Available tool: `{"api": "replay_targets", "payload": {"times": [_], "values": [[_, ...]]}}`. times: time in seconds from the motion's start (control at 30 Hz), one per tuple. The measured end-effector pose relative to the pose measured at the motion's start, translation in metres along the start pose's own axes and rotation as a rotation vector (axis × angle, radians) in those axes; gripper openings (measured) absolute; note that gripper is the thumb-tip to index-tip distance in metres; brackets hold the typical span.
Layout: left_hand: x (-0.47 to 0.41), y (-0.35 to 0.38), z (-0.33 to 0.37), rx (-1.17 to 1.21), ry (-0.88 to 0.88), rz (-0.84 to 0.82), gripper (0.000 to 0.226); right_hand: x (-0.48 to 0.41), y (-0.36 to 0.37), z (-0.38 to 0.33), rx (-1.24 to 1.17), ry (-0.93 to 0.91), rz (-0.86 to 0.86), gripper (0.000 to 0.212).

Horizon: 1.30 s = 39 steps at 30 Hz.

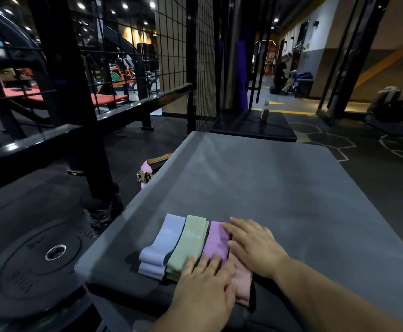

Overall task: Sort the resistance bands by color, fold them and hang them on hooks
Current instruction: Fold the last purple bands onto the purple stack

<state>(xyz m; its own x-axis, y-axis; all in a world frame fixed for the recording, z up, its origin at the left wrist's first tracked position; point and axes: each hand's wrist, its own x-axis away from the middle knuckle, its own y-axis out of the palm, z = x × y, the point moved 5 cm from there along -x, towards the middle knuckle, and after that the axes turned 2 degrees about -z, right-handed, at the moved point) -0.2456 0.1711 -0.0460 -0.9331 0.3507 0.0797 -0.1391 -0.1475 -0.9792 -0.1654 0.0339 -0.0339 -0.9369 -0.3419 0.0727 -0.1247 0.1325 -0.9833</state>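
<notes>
Lying side by side near the front left corner of the grey padded box (pixel 279 188): blue band (pixel 164 240) marked 20, green band (pixel 190 238) marked 30, purple band (pixel 216 240), pink band (pixel 243 283) partly covered. Left hand (pixel 205 286), fingers straight, rests on the green and purple ends. Right hand (pixel 253 245), fingers flat and spread, rests across purple and pink. Weight plate (pixel 28 271) on the floor, left.

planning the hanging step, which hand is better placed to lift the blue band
Left, probably: the left hand rests on the near end of the green band, next to the blue band. The right hand lies flat over the purple band, further from it.
</notes>
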Motion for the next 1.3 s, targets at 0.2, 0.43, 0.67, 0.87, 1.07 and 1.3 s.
{"api": "replay_targets", "payload": {"times": [0.2,0.43,0.67,0.87,1.07,1.3], "values": [[-0.006,0.010,-0.003,-0.027,0.025,0.030,0.051,-0.002,0.001,0.002,0.074,-0.044,-0.029,0.088],[-0.003,0.018,-0.005,0.024,0.033,0.019,0.056,-0.005,0.002,0.001,0.119,-0.069,-0.099,0.092],[0.001,0.027,-0.006,-0.026,0.023,-0.026,0.054,-0.012,0.007,0.005,0.113,-0.052,-0.128,0.062],[0.000,0.011,-0.005,-0.003,0.000,0.019,0.063,-0.012,0.008,0.006,0.108,-0.056,-0.121,0.059],[0.001,0.011,-0.002,-0.030,0.041,-0.097,0.087,-0.009,0.006,0.004,0.111,-0.046,-0.088,0.086],[0.004,0.010,-0.002,-0.032,0.022,-0.128,0.055,-0.003,-0.010,0.006,0.100,-0.024,0.037,0.084]]}}
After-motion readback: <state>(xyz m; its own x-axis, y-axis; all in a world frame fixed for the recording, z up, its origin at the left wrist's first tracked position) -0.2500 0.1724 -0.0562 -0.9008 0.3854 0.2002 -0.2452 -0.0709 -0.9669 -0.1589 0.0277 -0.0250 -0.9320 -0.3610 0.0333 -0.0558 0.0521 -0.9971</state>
